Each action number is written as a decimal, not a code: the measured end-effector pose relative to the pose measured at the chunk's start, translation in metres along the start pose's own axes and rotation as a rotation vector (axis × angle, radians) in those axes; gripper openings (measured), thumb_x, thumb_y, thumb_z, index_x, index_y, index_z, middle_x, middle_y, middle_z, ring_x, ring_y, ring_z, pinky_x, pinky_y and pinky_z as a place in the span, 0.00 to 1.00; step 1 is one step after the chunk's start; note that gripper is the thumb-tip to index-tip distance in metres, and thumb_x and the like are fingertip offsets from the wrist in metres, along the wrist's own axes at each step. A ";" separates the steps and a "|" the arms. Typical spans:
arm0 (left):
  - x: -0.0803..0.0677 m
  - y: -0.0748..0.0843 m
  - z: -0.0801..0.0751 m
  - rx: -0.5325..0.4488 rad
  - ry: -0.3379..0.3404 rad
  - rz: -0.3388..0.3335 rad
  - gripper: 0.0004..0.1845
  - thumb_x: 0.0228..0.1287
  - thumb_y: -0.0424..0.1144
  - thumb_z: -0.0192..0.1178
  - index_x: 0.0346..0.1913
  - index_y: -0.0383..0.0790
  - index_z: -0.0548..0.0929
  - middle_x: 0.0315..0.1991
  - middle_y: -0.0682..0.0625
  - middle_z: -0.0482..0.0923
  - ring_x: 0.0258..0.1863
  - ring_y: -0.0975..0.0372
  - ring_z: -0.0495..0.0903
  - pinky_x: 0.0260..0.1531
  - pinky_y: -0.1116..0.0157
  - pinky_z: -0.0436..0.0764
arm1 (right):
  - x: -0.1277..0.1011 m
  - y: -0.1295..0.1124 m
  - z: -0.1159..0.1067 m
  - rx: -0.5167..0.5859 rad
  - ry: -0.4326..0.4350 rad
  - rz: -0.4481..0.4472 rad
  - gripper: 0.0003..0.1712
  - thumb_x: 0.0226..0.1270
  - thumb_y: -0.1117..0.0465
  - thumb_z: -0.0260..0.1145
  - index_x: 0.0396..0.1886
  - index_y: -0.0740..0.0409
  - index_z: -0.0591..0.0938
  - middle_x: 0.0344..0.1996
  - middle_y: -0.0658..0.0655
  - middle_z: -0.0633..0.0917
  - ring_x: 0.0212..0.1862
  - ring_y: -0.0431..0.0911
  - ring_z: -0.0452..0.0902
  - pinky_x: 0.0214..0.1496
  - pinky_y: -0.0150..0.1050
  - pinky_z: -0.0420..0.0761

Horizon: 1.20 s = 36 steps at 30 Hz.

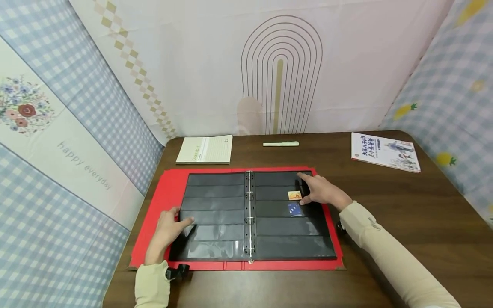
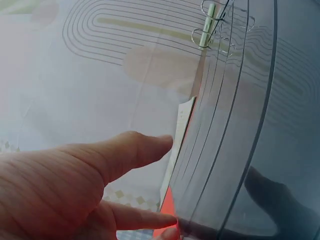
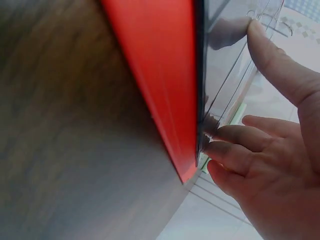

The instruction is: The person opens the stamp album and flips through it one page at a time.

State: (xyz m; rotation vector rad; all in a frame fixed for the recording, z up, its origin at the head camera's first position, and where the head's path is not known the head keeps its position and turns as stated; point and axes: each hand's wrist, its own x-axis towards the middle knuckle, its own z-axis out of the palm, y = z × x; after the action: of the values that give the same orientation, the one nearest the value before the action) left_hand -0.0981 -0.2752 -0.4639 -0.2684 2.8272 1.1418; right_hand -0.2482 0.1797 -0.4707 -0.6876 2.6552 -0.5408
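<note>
**A:** What lies in front of the person?

**B:** A red ring binder (image 1: pixel 154 214) lies open and flat on a dark wooden desk (image 1: pixel 404 205). Its black pocket pages (image 1: pixel 215 205) spread to both sides of the metal rings (image 1: pixel 249 214). Two small cards sit in pockets on the right page: an orange card (image 1: pixel 294 195) above a blue card (image 1: pixel 294 209).

**A:** Where are the hands?

**B:** The left hand (image 1: pixel 167 226) rests on the outer edge of the left page, fingers straight and relaxed, gripping nothing. The right hand (image 1: pixel 321 191) is at the right page's outer edge, just beside the orange card. In the right wrist view its fingers (image 3: pixel 235 145) curl against the page edge and seem to pinch it, though the close angle makes that hard to confirm.

**A:** What else is on the desk?

**B:** Beyond the binder lie a cream notebook (image 1: pixel 205 149), a pale green pen (image 1: pixel 280 144) and, at the far right, a printed booklet (image 1: pixel 385 152).

**A:** What could go wrong?

**B:** In my judgement, a sharp pull on the thin plastic page could tear it at the ring holes. Tilting the page could let the cards slide out of their pockets.
</note>
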 end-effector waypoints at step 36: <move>0.003 0.042 0.066 0.123 -0.198 0.146 0.47 0.55 0.43 0.78 0.77 0.41 0.66 0.80 0.32 0.40 0.76 0.33 0.30 0.63 0.26 0.31 | 0.003 -0.011 -0.004 -0.043 -0.020 0.077 0.59 0.55 0.55 0.81 0.78 0.68 0.58 0.64 0.74 0.74 0.66 0.70 0.66 0.67 0.65 0.65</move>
State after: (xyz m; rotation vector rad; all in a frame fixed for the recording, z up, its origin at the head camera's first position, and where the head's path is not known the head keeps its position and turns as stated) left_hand -0.1082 -0.2002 -0.4832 0.0579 2.7617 0.9535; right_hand -0.2477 0.1708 -0.4635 -0.5970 2.6688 -0.4552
